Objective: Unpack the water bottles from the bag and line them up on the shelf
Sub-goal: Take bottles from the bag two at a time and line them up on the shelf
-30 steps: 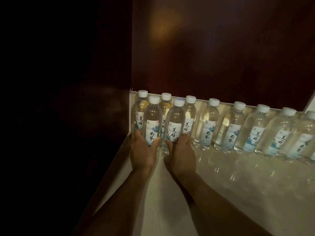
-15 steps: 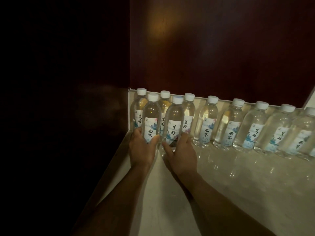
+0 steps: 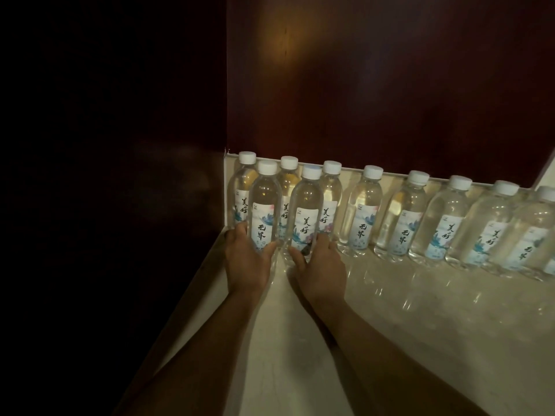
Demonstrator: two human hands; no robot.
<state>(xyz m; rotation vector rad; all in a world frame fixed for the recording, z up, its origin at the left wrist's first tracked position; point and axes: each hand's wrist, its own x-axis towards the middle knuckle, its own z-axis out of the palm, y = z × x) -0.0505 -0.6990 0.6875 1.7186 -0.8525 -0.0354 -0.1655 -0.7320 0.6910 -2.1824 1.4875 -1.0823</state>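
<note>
Hands wrapped one upright bottle each at the shelf's (image 3: 375,340) far-left corner, the left hand (image 3: 247,259) on the front-left bottle (image 3: 265,211), the right hand (image 3: 322,265) on its neighbour (image 3: 306,217), both just ahead of the back row (image 3: 447,217) along the rear edge.

Likely a hotel or office storeroom-type interior, exact type can't be told. Dim lighting is being thrown on dark reddish wood panelling (image 3: 390,85) forming a corner. A glossy pale stone-look shelf (image 3: 420,325) is being bounded by it, reflections being seen on the finish. Identical labelled water bottles (image 3: 360,211) with white caps are being kept in a long row along the back edge, suggesting bulk stocking.
</note>
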